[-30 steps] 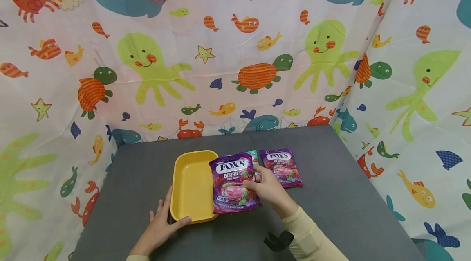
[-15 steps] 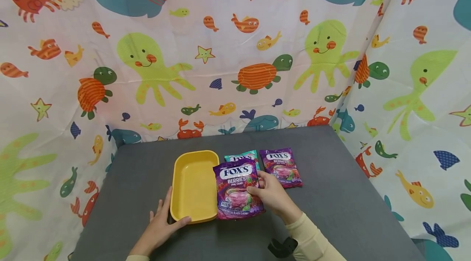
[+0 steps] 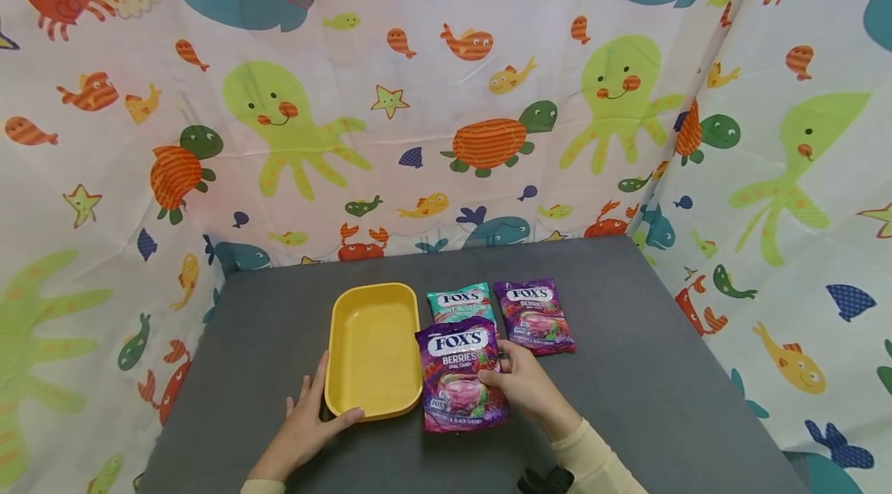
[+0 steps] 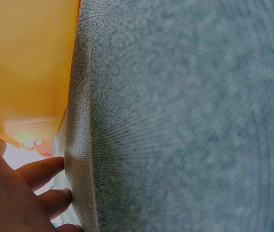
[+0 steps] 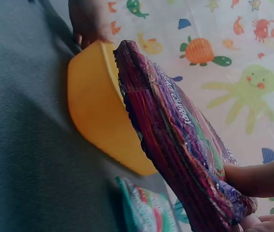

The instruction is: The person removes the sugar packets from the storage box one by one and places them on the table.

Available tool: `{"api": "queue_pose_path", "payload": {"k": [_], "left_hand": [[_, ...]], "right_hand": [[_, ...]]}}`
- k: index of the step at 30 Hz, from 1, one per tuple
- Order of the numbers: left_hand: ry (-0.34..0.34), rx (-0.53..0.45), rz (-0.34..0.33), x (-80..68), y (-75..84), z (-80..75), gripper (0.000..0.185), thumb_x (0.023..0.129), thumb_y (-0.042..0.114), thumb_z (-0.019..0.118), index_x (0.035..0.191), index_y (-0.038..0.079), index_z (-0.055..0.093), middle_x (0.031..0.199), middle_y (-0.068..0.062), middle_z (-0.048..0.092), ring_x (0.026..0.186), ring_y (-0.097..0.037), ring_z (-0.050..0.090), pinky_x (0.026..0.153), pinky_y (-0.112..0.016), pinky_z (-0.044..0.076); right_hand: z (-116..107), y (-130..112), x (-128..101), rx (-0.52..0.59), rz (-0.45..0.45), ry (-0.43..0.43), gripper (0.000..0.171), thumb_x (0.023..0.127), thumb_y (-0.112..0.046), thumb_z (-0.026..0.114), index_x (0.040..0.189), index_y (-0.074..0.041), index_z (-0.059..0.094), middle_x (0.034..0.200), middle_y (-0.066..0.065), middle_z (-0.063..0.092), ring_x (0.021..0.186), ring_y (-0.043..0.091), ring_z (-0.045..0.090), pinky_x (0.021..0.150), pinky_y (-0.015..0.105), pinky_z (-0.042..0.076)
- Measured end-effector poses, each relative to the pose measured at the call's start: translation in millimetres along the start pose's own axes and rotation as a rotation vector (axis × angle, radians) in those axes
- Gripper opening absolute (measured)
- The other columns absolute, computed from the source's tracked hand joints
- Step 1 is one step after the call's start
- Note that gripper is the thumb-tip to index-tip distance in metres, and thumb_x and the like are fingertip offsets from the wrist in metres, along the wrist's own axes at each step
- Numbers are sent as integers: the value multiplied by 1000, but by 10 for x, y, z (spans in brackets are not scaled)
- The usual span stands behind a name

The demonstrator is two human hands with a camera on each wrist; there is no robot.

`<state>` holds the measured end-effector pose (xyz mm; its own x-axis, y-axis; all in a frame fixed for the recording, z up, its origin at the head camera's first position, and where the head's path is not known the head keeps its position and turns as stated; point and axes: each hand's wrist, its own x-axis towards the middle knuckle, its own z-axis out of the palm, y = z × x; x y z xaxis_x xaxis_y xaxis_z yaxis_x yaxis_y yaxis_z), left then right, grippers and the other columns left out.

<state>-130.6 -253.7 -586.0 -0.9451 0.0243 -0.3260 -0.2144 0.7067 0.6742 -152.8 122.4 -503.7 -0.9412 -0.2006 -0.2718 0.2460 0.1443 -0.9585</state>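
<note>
My right hand (image 3: 526,385) pinches the right edge of a purple Fox's Berries candy bag (image 3: 462,378), thumb on its printed front. In the right wrist view the same candy bag (image 5: 175,140) is held up off the grey table, seen from its edge. At the lower left corner of a yellow plastic tray (image 3: 373,351), my left hand (image 3: 300,424) touches the rim with spread fingers and thumb. The tray has nothing inside. A teal Fox's Mint Blossom bag (image 3: 460,303) lies behind the held bag, its lower part hidden.
Right of the teal bag, a second purple Berries bag (image 3: 535,316) lies flat on the grey table (image 3: 627,401). A curtain (image 3: 418,161) printed with sea animals stands behind the table and along its sides.
My right hand has moved the held purple bag right and toward me, away from the tray, uncovering more of the teal bag. My left hand stays at the tray.
</note>
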Motion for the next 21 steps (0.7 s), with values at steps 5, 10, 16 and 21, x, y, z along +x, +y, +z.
{"api": "queue_pose_path", "payload": {"k": [5, 10, 16, 21], "left_hand": [[-2, -3, -2, 8, -3, 7, 119, 81, 72, 68, 159, 41, -16, 171, -10, 2, 154, -49, -5, 112, -76, -12], [-4, -7, 9, 15, -9, 18, 118, 82, 71, 68, 159, 41, -16, 171, -10, 3, 154, -49, -5, 112, -77, -12], [-7, -6, -2, 24, -21, 28, 119, 81, 72, 69, 159, 41, -15, 171, -10, 3, 154, -49, -5, 112, -77, -12], [-10, -6, -12, 27, -29, 19, 119, 81, 73, 68, 158, 42, -17, 171, -12, 3, 154, -48, -6, 112, -76, -13]], "right_hand": [[-55, 130, -30, 32, 8, -24, 66, 94, 1, 66, 148, 14, 30, 104, 19, 71, 84, 19, 70, 75, 36, 62], [-103, 235, -61, 23, 29, -11, 63, 94, 2, 66, 145, 15, 32, 100, 18, 72, 81, 20, 70, 73, 37, 61], [-136, 331, -68, 24, 58, -31, 64, 94, 3, 65, 146, 16, 31, 98, 17, 72, 80, 19, 70, 72, 38, 61], [-146, 418, -31, 45, 71, -69, 63, 94, 2, 65, 146, 15, 32, 96, 14, 73, 80, 18, 71, 72, 36, 61]]}}
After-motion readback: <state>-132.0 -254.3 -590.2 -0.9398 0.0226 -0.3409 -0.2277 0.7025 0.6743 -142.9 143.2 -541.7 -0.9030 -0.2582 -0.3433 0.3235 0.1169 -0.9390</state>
